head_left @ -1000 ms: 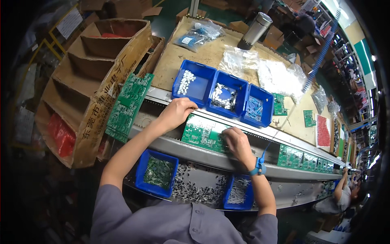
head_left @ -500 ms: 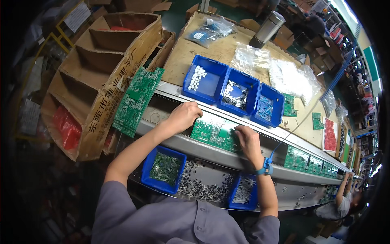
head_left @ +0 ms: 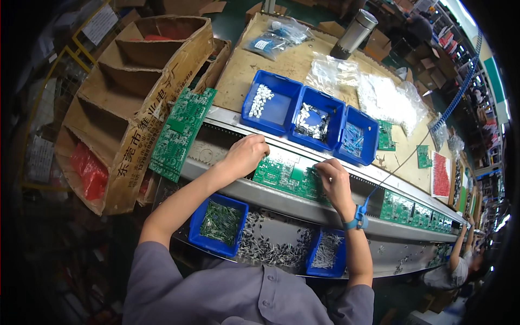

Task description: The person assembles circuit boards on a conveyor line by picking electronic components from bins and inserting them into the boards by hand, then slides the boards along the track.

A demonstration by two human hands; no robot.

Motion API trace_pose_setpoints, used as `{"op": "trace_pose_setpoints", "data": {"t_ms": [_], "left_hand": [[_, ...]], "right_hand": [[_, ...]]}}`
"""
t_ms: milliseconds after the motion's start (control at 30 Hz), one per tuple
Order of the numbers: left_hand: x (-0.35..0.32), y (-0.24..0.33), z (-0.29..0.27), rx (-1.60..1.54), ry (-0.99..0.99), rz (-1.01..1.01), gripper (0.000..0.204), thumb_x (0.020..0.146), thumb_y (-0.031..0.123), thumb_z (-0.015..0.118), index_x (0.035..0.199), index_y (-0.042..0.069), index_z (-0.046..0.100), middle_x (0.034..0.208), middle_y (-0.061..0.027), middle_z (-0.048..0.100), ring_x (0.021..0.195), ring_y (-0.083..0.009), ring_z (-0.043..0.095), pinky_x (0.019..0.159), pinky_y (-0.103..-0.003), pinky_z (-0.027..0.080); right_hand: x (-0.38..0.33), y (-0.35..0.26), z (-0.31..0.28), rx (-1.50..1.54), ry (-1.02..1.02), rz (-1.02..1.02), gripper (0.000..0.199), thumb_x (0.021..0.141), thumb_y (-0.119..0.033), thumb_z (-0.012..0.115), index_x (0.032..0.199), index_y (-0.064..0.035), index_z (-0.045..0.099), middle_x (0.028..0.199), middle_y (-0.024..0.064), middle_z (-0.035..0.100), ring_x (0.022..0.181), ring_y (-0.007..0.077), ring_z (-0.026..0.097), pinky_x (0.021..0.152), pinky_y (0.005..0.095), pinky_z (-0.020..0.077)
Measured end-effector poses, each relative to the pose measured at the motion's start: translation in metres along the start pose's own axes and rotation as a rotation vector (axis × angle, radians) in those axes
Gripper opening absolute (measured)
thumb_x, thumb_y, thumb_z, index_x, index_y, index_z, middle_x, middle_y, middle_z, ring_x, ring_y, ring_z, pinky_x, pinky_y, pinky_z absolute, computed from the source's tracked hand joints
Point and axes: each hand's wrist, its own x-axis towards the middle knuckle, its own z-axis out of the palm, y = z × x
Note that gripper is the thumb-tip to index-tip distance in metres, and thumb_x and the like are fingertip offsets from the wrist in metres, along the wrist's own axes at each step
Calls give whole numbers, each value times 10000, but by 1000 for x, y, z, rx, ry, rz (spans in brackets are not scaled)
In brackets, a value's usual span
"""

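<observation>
A green circuit board [head_left: 279, 172] lies on the conveyor rail in front of me, with small parts on its face. My left hand [head_left: 246, 156] is closed at the board's upper left corner; whatever its bent fingertips hold is hidden. Over the board's right end, my right hand [head_left: 336, 183] has thumb and fingers pinched together. Anything between them is too small to make out. A blue wrist strap [head_left: 357, 218] with a cord circles my right wrist.
Behind the rail stand blue bins of white parts [head_left: 253, 123], black-and-white parts [head_left: 298, 138] and blue parts [head_left: 374, 154]. Nearer me are bins of green-leaded [head_left: 241, 252] and silver-leaded parts [head_left: 340, 271]. More boards [head_left: 181, 135] lie left, beside a cardboard divider box [head_left: 143, 122]. A co-worker [head_left: 457, 271] is far right.
My right hand has shifted slightly up and right, uncovering more of the board's right end. My left hand stays at the upper left corner.
</observation>
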Motion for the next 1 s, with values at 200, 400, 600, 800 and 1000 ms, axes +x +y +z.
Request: {"op": "trace_pose_setpoints", "data": {"t_ms": [200, 400, 600, 800, 1000], "left_hand": [[-8, 10, -5, 49, 49, 5, 194, 735, -14, 647, 928, -6, 633, 860, -122, 573, 865, -317, 573, 760, -400, 479], [-26, 37, -20, 2, -43, 23, 209, 751, 58, 675, 949, 19, 623, 903, -97, 578, 858, -278, 567, 753, -385, 477], [-51, 57, -22, 65, -229, 20, 276, 765, 147, 694, 1003, 25, 624, 1168, -132, 567, 1100, -296, 522, 891, -411, 419], [-55, 54, -21, 81, -238, 31, 283, 779, 158, 686, 1022, 28, 621, 1211, -140, 550, 1143, -295, 500, 916, -408, 396], [-56, 55, -22, 80, -238, 34, 292, 785, 157, 682, 1039, 28, 619, 1223, -140, 545, 1154, -296, 494, 925, -407, 389]], "right_hand": [[7, -1, 11, -3, -67, -27, 105, 789, 4, 604, 886, 5, 643, 818, 158, 604, 759, 345, 592, 671, 395, 476], [13, -1, 10, -78, -128, -69, 100, 776, 2, 604, 864, -6, 651, 798, 155, 603, 741, 341, 593, 663, 396, 475], [19, -2, 8, -98, -153, -73, 97, 787, 7, 607, 869, 2, 660, 807, 158, 611, 733, 336, 599, 661, 382, 476], [20, -3, 9, -91, -163, -63, 108, 783, 11, 608, 876, 3, 662, 809, 158, 613, 738, 335, 599, 666, 385, 477], [14, -5, 14, -188, -161, -106, 92, 774, -27, 611, 854, -22, 656, 795, 144, 601, 753, 337, 594, 669, 405, 484]]}}
